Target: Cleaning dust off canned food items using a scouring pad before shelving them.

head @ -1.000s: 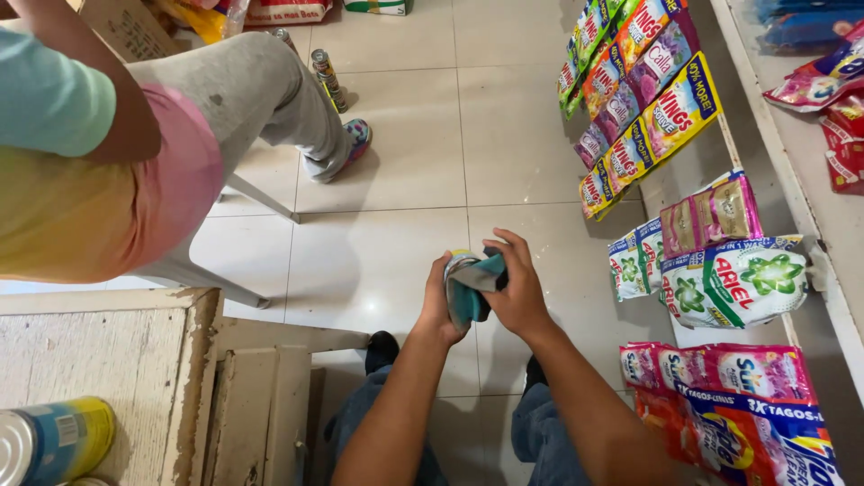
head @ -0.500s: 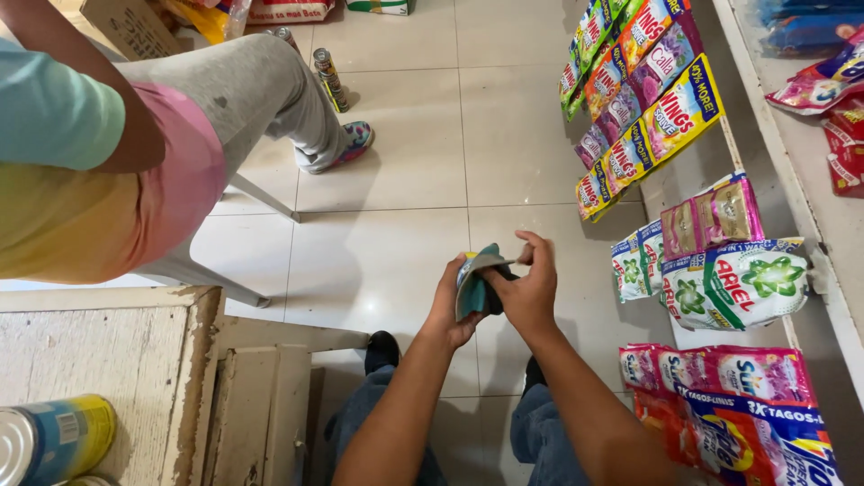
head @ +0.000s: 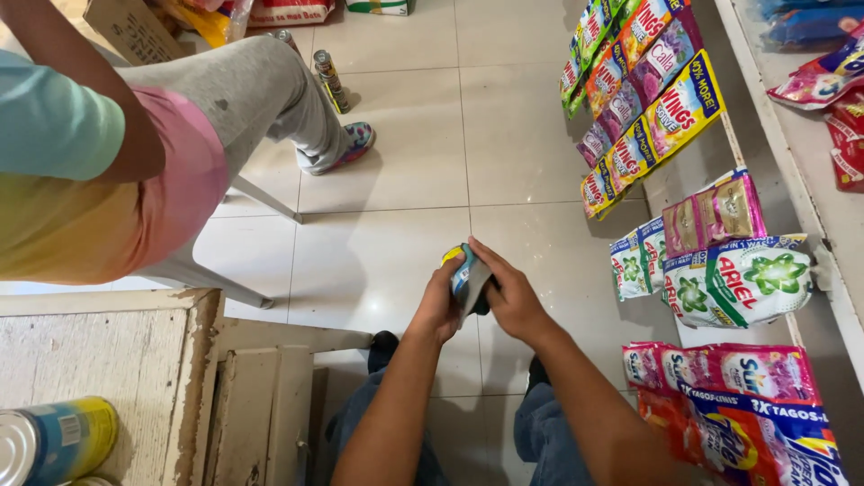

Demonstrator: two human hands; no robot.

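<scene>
1. Above the tiled floor [head: 396,171], between our knees, we are holding a small flat packet [head: 468,279] with blue and yellow print.
2. Our left hand [head: 438,306] is keeping a clenched grip on the packet's left edge.
3. Our right hand [head: 513,297] is grasping its right side, fingers over the top.
4. Hanging sachet strips [head: 643,99] and detergent bags [head: 738,279] are showing on our right.
5. Another person [head: 117,171] is sitting on a white chair [head: 189,270] to our left, near a can [head: 54,441] on the wooden tabletop [head: 99,351].
</scene>
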